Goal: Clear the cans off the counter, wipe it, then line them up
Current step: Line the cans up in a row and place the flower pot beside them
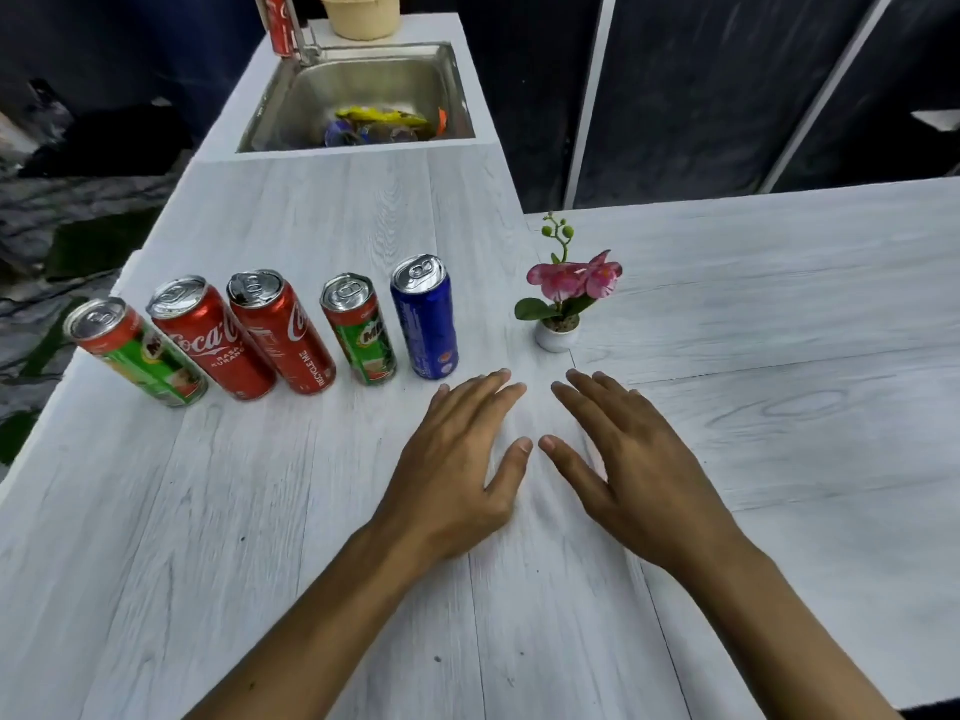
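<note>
Several cans stand upright in a row on the white wood-grain counter (260, 511): a green Milo can (140, 356) at the left, two red Coca-Cola cans (213, 340) (283, 335), another green Milo can (361, 332), and a blue can (426, 319) at the right end. My left hand (457, 459) lies flat on the counter just in front and right of the blue can, fingers apart, holding nothing. My right hand (628, 459) lies flat beside it, also empty. No cloth is visible.
A small white pot with a pink orchid (563, 298) stands right of the blue can. A steel sink (363, 80) at the back holds wrappers and small items. A red can (280, 23) and a beige pot (363, 13) sit behind it. The counter's left edge drops off.
</note>
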### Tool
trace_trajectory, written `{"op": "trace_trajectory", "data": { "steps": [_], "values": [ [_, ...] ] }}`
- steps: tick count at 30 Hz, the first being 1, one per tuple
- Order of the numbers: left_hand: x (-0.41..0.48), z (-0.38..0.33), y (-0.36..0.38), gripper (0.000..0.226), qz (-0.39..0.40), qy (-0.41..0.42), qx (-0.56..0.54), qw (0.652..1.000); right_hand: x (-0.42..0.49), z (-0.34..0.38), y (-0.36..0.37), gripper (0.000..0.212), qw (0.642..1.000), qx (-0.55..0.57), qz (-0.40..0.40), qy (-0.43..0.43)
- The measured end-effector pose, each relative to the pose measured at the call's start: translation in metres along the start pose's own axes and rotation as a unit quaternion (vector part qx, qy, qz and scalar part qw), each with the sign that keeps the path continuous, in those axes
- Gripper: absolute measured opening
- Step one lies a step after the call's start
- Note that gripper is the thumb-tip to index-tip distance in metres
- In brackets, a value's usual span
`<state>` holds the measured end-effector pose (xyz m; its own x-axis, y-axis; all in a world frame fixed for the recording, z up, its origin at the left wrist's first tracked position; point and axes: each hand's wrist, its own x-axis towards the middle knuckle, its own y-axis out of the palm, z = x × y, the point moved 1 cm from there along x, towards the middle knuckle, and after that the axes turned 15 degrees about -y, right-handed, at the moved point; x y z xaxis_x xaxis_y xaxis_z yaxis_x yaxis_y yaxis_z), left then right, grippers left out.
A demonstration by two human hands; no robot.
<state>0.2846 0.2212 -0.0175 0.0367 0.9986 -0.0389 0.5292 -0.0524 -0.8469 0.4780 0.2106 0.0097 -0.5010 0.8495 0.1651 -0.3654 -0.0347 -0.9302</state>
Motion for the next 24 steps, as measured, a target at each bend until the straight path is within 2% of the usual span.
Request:
{"op": "trace_trajectory", "data": {
  "steps": [7,14,24],
  "values": [
    [0.014,-0.031,-0.001,0.065,-0.003,0.019,0.001,1.0,-0.005,-0.032,-0.027,0.067,0.999,-0.016,-0.049,0.017],
    [0.028,-0.037,0.007,0.063,-0.021,0.028,0.012,0.999,0.004,-0.053,-0.032,0.071,0.996,-0.004,-0.084,0.04],
    [0.036,-0.036,0.025,0.069,0.014,0.042,0.017,0.999,0.029,-0.083,-0.016,0.073,0.99,0.049,-0.109,0.073]
  ]
}}
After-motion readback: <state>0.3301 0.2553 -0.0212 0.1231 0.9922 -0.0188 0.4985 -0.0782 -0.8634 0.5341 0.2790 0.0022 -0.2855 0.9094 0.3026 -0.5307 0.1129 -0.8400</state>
